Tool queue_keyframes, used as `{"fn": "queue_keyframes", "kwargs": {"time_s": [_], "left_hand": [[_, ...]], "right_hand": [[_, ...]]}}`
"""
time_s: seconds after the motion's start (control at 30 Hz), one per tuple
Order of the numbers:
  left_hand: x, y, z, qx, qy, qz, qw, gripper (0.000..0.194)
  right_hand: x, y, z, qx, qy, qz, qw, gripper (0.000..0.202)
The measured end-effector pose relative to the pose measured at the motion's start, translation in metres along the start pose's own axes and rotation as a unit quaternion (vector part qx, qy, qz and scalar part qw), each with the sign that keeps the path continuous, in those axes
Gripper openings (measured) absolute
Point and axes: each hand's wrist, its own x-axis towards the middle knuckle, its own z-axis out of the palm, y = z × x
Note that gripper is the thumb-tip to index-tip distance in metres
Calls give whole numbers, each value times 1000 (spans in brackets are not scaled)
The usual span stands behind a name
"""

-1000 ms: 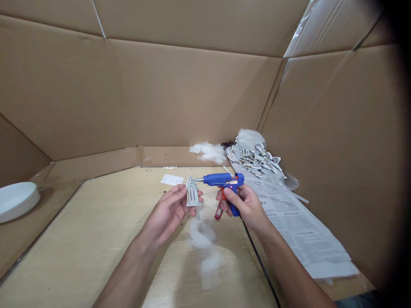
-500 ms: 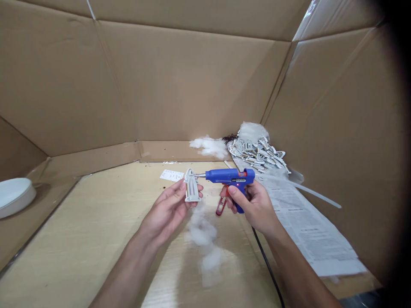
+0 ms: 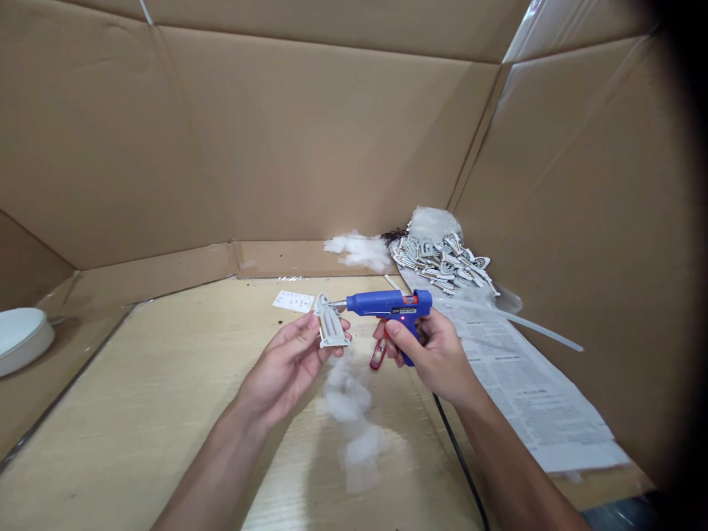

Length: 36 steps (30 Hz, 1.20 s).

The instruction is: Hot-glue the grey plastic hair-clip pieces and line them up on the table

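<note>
Between its thumb and fingers, my left hand (image 3: 290,354) holds a small white arch-shaped cutout piece (image 3: 332,324), tilted a little. My right hand (image 3: 434,354) is wrapped round the handle of a blue glue gun (image 3: 376,302), whose small red light is lit. The metal nozzle points left and meets the upper part of the piece; whether it touches cannot be made out. A long clear glue stick (image 3: 531,324) sticks out of the gun's back. Just below the gun lies a small red tool (image 3: 378,354), partly behind my right fingers.
White fluffy stuffing (image 3: 348,398) lies below my hands, with more stuffing (image 3: 359,251) at the back. A pile of similar cutouts (image 3: 442,262) sits on newspaper (image 3: 531,398) to the right. A black cord (image 3: 459,450) crosses the table. A white bowl (image 3: 25,339) stands left. Cardboard walls (image 3: 332,133) surround everything.
The glue gun has shifted slightly left, its nozzle now further over the top of the piece. The piece has tilted in my left hand. The view has moved a little.
</note>
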Motion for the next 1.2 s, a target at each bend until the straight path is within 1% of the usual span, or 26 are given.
{"fn": "queue_keyframes", "kwargs": {"time_s": [0.43, 0.67, 0.83, 0.97, 1.03, 1.13, 1.2], "left_hand": [[-3, 2, 3, -1, -5, 6, 1000, 22], [-4, 3, 5, -8, 11, 5, 1000, 18], [-4, 2, 5, -1, 17, 3, 1000, 20], [-3, 1, 5, 15, 43, 9, 999, 29], [-2, -1, 5, 34, 37, 19, 999, 36], [-1, -5, 3, 80, 29, 50, 995, 44], [0, -7, 1, 130, 35, 81, 988, 49]], "right_hand": [[-1, 0, 0, -10, 6, 6, 1000, 41], [-2, 2, 0, -12, 8, 5, 1000, 40], [-2, 0, 1, -22, 8, 8, 1000, 41], [-1, -1, 1, -25, 8, 0, 1000, 41], [-1, -2, 1, -35, 8, -10, 999, 40], [-2, -5, 0, -67, 3, -27, 997, 37], [-4, -9, -1, -106, 4, -43, 993, 34]]}}
